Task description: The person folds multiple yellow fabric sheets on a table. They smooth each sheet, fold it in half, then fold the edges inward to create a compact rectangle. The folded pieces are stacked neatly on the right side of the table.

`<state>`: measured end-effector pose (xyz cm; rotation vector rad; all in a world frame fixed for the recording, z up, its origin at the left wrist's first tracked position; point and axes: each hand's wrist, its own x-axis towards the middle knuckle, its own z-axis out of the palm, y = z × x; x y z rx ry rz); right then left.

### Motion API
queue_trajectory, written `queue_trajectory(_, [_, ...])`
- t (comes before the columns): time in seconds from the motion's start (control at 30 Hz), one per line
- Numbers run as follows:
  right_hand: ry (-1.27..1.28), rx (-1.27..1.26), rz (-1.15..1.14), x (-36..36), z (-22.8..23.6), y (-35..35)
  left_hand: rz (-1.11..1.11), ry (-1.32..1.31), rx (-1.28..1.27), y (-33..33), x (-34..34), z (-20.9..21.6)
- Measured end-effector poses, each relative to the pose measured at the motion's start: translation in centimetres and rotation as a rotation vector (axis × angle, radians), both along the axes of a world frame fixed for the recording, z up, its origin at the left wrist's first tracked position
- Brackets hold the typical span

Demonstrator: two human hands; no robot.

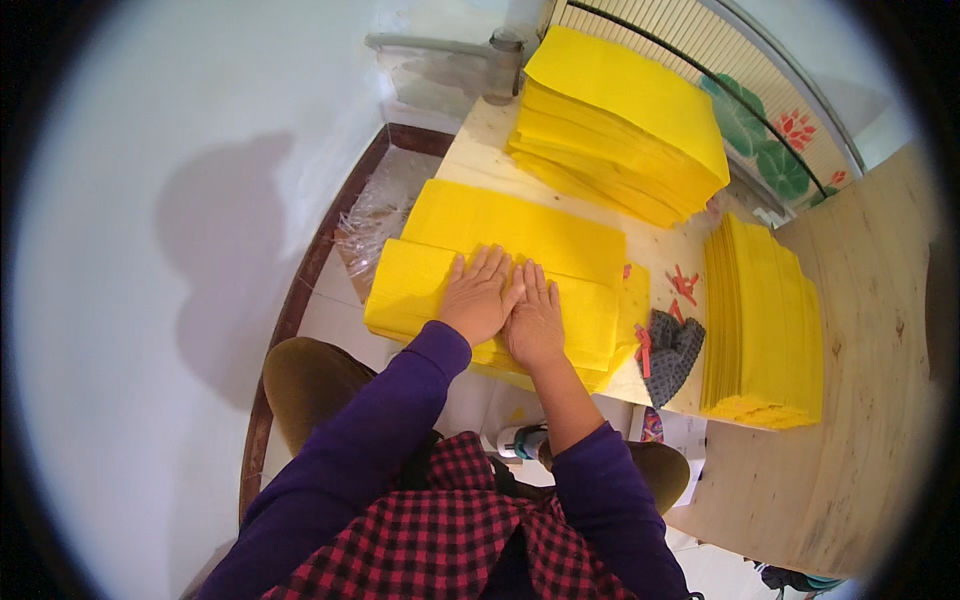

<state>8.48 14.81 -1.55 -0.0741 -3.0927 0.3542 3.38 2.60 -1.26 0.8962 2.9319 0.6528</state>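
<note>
Flattening seems in hand as your flat left hand [482, 297] and, beside it, your flat right hand [534, 322], gripping nothing, rest on layered, rectangular yellow felt-like fabric [412, 285] atop the pale wooden table [480, 150]; next probably calls for even pressure.

This looks like a small workroom — stacks of yellow sheets [625, 130] crowd a bare wooden surface [485, 145], with reddish scraps [684, 284] beside them. The plain white wall [120, 300], dark skirting [325, 240] and slatted panel with painted leaves [783, 170] seem homelike — whether it is a home or workshop, I cannot tell.
</note>
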Motion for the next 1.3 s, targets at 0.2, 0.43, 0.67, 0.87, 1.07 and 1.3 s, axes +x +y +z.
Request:
queue_trajectory(0.2, [-0.040, 0.089, -0.116, 1.8, -0.2, 3.7, 0.122, 0.071, -0.123, -3.3, -1.2, -0.6])
queue_trajectory(0.43, [-0.047, 0.112, -0.223, 2.7, -0.2, 7.7, 0.358, 0.056, -0.179, -7.8, -3.4, -1.5])
queue_trajectory(0.67, [0.028, 0.175, -0.131, 2.2, 1.3, 8.8, 0.631, -0.050, -0.208, -11.6, -3.9, -0.7])
queue_trajectory(0.87, [0.140, -0.114, 0.178, -3.1, 3.1, 6.6, 0.620, 0.117, 0.055, -13.1, -3.5, 1.6])
queue_trajectory(1.07, [-0.216, -0.125, 0.197, -6.9, 4.7, 5.2, 0.604, 0.166, 0.221, -14.8, -2.2, 2.7])
queue_trajectory(1.3, [-0.348, -0.165, 0.215, -6.8, 7.0, 5.6, 0.521, 0.221, 0.503, -15.0, -1.7, 2.9])
